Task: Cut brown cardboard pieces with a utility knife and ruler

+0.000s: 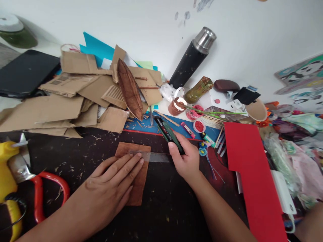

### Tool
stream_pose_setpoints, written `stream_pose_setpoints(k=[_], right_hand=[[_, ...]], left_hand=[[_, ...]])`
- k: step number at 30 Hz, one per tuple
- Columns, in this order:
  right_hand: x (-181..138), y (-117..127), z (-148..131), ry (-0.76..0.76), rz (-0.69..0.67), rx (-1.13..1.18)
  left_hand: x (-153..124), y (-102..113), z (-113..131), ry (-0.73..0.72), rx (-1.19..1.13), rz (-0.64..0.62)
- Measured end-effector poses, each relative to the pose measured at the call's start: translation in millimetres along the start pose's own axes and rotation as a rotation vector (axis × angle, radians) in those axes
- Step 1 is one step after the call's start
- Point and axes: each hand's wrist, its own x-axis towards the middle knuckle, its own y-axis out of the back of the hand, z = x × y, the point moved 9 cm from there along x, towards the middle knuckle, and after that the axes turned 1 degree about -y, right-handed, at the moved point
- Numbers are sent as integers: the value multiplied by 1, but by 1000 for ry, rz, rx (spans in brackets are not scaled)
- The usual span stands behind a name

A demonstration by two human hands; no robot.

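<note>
My left hand (111,183) lies flat with its fingers stretched out, pressing on a brown sheet of card (135,188) and on the near end of a metal ruler (157,157) laid across the sheet's top. My right hand (185,158) is closed round a dark green utility knife (168,133), held at the ruler's right end, with the knife's far end pointing up and to the left. The sheet rests on a dark cutting mat (164,208).
A pile of cardboard scraps (63,101) with a brown boat-shaped piece (130,88) lies behind. A black flask (190,60), paint pots (199,126) and a brown cup (176,106) stand at the back right. Red card (252,181) lies right; red-handled shears (37,188) and a yellow tool (6,174) left.
</note>
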Motion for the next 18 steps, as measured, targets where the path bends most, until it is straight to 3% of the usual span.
stream_pose_setpoints(k=[18], right_hand=[[5, 0, -1, -8, -10, 7]], left_hand=[[1, -1, -1, 0, 0, 8]])
